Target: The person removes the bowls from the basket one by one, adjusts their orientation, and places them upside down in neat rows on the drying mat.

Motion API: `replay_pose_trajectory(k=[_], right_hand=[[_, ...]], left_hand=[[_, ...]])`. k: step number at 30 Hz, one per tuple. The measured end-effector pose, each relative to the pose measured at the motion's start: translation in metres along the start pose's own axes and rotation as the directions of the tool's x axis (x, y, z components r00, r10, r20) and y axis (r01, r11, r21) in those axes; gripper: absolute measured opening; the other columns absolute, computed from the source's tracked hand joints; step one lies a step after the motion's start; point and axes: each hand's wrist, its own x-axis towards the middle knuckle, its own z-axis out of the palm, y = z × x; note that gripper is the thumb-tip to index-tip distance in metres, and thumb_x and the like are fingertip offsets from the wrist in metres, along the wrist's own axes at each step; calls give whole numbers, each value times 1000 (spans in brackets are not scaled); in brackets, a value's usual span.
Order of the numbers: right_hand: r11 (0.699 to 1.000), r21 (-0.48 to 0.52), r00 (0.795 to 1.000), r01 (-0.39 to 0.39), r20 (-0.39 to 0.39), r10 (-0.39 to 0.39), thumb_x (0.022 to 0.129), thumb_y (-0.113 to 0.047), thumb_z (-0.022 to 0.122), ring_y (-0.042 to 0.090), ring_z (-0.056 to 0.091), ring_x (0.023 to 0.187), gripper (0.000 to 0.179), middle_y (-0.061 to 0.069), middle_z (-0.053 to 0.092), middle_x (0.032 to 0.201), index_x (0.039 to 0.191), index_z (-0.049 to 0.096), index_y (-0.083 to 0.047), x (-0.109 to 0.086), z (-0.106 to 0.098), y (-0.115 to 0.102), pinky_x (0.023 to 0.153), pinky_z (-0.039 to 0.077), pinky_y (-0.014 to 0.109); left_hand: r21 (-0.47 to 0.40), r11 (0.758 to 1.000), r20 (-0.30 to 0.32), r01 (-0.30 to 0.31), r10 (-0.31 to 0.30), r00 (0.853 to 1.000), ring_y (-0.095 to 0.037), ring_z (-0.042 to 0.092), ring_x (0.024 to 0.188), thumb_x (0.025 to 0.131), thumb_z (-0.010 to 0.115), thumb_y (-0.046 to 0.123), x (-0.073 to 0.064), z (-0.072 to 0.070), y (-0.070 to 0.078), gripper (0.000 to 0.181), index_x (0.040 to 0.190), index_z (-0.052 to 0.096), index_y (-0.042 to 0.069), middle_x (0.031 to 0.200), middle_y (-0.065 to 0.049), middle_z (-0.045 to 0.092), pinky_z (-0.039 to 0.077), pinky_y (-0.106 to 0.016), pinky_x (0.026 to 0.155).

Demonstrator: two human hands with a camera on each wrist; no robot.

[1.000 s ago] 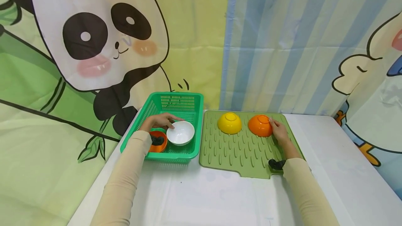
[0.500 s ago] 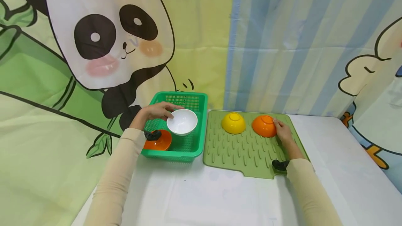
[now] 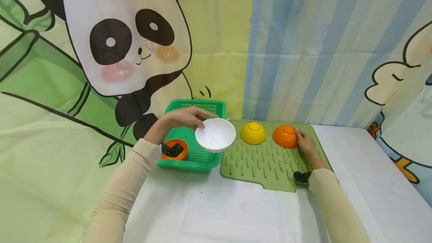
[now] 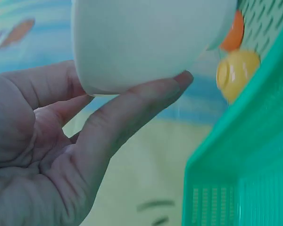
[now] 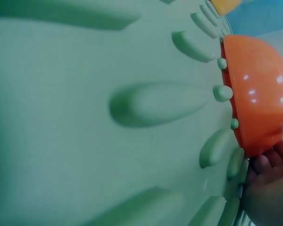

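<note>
My left hand [image 3: 182, 118] pinches the rim side of a white bowl [image 3: 215, 136], tilted and held above the green basket's right edge. In the left wrist view, its thumb and fingers grip the white bowl [image 4: 146, 42] from either side. An orange bowl [image 3: 284, 136] lies upside down on the green drying mat [image 3: 260, 164]. My right hand [image 3: 306, 143] holds that bowl's right side; the right wrist view shows curled fingers [image 5: 266, 165] against the orange bowl [image 5: 257, 89]. Upside down to its left sits a yellow bowl [image 3: 253, 133].
The green plastic basket [image 3: 189, 164] stands left of the mat, with another orange bowl [image 3: 182, 149] inside, partly behind a black wrist mount [image 3: 173, 150]. Behind the white table [image 3: 243, 213] hangs a printed panda curtain [image 3: 219, 48].
My left hand has lifted the white bowl out of the basket and carried it right toward the mat. My right hand stays at the orange bowl. The head view shifts slightly.
</note>
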Motion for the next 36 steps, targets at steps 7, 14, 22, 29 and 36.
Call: replay_pose_trajectory(k=[7, 14, 22, 29, 36], right_hand=[[996, -76, 999, 36, 3, -36, 98, -49, 21, 48, 30, 124, 72, 36, 32, 135, 138, 31, 10, -3, -1, -3, 101, 28, 55], [988, -134, 997, 75, -17, -78, 100, -44, 23, 48, 35, 120, 67, 35, 37, 131, 134, 37, 11, -4, -2, -4, 98, 30, 55], [987, -113, 994, 113, 4, -114, 100, -43, 23, 48, 37, 117, 66, 36, 39, 129, 134, 36, 13, -10, -9, -1, 96, 32, 55], [955, -50, 941, 292, -165, -296, 100, -38, 34, 47, 38, 121, 58, 30, 39, 135, 139, 36, 5, -27, -19, -14, 95, 33, 58], [589, -196, 494, 784, -378, -783, 89, -42, 58, 37, 41, 123, 60, 17, 46, 135, 134, 48, -3, -86, -18, -82, 101, 33, 47]], left_hand=[[10, 1000, 95, -7, 6, 995, -29, 60, 95, 87, 56, -2, 8, 40, 26, 49, 133, 52, 15, 124, -12, 54, 52, -42, 75], [-9, 1000, 177, -20, 21, 984, -29, 61, 93, 87, 54, -5, 14, 65, 41, 50, 133, 52, 14, 120, -10, 57, 53, -41, 74], [-36, 999, 178, 12, -5, 984, -30, 61, 94, 87, 53, -7, 19, 70, 45, 50, 133, 52, 12, 120, -11, 57, 52, -43, 77], [-28, 999, 178, 15, -10, 984, -29, 61, 95, 88, 53, -5, 25, 67, 48, 50, 134, 50, 13, 124, -9, 55, 52, -42, 77], [-54, 998, 179, 20, -10, 984, -30, 61, 92, 87, 53, -5, 29, 60, 52, 53, 137, 47, 12, 124, -12, 55, 53, -39, 74]])
